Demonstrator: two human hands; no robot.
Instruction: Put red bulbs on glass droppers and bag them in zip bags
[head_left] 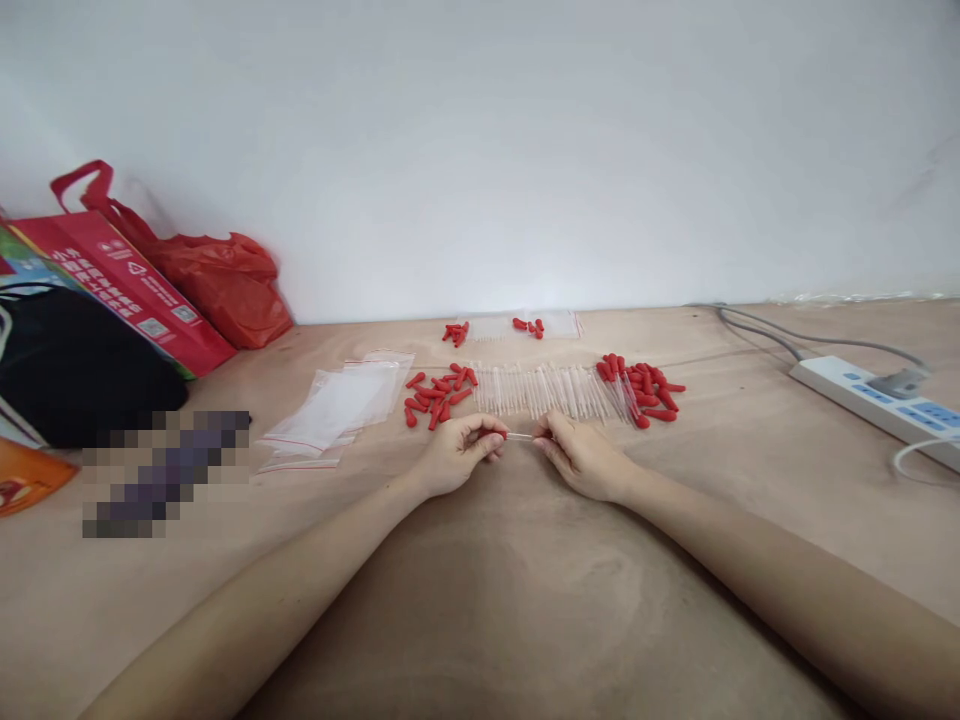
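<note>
The wooden surface (480,600) meets a white wall (480,150). At its left stand a red printed bag (127,270), a red plastic bag (225,280) and a black bag (97,360); at its right lies a white power strip (874,405). Clear zip bags (341,405) overlap left of centre. Both hands are above the near side of a row of clear tubes (544,390), which lies between a left heap of red bulbs (439,392) and a right heap of red bulbs (656,390). Left hand (459,458): grip closed, fingertips pinching a red bulb (504,435), mostly covered. Right hand (581,455): grip closed on the far end of a thin clear tube (520,436). The tube bridges both hands, roughly level; its seating in the bulb cannot be told.
</note>
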